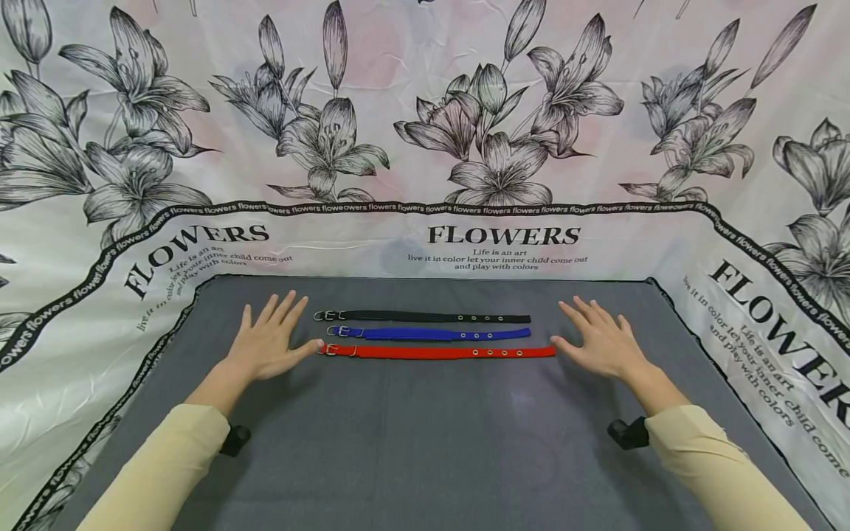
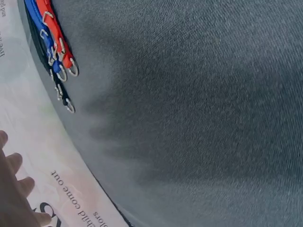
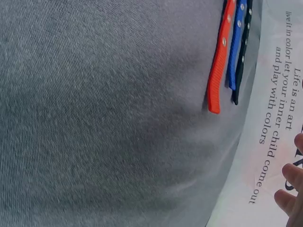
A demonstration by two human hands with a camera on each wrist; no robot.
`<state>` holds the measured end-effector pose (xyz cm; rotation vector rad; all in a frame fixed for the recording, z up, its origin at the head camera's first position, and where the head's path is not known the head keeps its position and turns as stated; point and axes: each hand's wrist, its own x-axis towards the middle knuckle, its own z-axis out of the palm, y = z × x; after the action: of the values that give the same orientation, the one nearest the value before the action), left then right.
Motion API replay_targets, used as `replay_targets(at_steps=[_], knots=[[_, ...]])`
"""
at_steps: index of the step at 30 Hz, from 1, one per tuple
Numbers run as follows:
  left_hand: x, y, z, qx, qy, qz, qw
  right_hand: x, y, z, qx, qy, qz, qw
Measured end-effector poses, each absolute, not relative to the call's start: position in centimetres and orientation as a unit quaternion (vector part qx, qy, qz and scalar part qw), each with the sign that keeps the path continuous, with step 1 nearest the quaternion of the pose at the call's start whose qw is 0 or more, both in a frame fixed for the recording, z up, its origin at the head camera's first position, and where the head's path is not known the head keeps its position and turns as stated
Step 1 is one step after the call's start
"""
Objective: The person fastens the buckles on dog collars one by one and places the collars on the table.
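Straps: we see a flat red webbing collar (image 1: 438, 352), a blue one (image 1: 430, 334) and a black one (image 1: 425, 318), metal buckles left, eyelets right, parallel on the grey woven-cloth worktop (image 1: 425, 442) | left hand (image 1: 268, 343): released, fingers straight, thumb beside red buckle | right hand (image 1: 598, 341): released, flat, just beside red tip | backdrop: white lily-print sheet (image 1: 425, 110)

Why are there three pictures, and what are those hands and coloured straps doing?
A person wears three cameras. The big picture comes from the head; the other two come from each wrist, looking at the grey mat. The left hand and right hand are spread open, holding nothing. Between them lie three straps with buckles, side by side: a black strap farthest away, a blue strap in the middle, a red strap nearest. The left thumb tip is right by the red buckle. A flower-printed cloth surrounds the mat.
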<state>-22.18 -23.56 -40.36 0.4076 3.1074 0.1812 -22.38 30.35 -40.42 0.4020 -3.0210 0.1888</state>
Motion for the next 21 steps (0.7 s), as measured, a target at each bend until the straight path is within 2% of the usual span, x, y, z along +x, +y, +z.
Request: replay_targets(at_steps=[16, 21], knots=[[-22.6, -23.0, -42.7, 0.144, 0.981, 0.114, -0.065, -22.8, 29.5, -42.4, 0.165, -0.982, 0.069, 0.068], [-22.6, -22.8, -43.5, 0.140, 0.975, 0.155, -0.077, -23.0, 29.4, -42.9, 0.159, -0.982, 0.095, 0.044]])
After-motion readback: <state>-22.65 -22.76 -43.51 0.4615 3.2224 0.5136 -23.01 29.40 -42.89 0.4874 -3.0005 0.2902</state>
